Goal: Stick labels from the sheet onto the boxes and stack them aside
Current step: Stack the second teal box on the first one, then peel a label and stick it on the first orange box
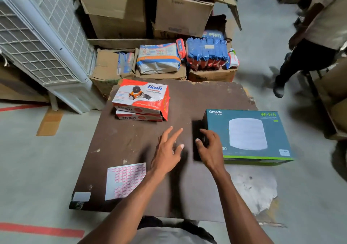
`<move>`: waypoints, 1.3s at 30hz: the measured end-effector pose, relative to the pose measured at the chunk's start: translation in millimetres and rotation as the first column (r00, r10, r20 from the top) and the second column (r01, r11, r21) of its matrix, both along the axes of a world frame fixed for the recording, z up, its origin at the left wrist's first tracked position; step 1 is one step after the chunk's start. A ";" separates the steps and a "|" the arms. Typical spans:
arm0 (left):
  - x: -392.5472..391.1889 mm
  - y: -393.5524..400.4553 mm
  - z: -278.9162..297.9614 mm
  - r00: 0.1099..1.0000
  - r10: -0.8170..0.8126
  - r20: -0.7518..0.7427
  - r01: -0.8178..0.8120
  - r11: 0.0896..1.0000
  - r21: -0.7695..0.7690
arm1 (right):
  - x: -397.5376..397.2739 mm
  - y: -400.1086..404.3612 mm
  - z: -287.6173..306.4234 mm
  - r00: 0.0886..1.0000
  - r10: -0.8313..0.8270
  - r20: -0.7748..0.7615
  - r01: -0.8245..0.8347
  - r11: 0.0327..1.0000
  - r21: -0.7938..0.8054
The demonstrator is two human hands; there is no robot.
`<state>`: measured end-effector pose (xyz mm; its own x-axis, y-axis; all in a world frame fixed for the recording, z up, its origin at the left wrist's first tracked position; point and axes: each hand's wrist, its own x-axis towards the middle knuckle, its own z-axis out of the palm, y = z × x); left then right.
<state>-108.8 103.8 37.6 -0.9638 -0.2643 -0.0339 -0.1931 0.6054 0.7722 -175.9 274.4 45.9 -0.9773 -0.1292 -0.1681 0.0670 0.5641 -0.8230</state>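
While I am taking stock of this surface (131, 140), I am listing what is sitting on it. Item one: a teal router box (249, 136), lying flat at the right edge, its dark left end facing me. Item two: two red tape-dispenser boxes (141, 101), stacked one on the other at the far left. Item three: the label sheet (124, 180), lying flat near the front left, many red-bordered labels showing on it.

My right hand (210, 149) is resting against the teal box's left end, its fingers (203, 133) curled and touching that end but not closing around anything I can confirm. My left hand (167, 153) is hovering just beside it, fingers (176, 133) spread wide and holding nothing; I am seeing no label on either hand.

Judgement on the step in hand: I am squaring up the teal box for labelling. Doing it well probably means steadying the box with the right hand, peeling one label cleanly from the sheet with the left, then pressing it flat on a plain patch of the lid.
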 end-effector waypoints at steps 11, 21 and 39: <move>48.3 -129.8 -17.6 0.990 0.115 0.086 -0.103 0.986 -0.135 | 34.5 -158.3 -8.5 0.954 0.246 0.172 -0.253 0.967 0.019; -12.1 -209.8 -19.9 0.968 -0.025 0.252 0.075 0.979 -0.192 | -9.5 -230.1 -30.9 0.978 0.193 0.082 -0.198 0.979 0.051; -104.0 -234.0 -46.2 0.913 -0.158 0.376 0.335 0.816 -0.472 | -73.8 -258.7 -70.4 0.990 -0.108 0.093 0.109 0.994 -0.007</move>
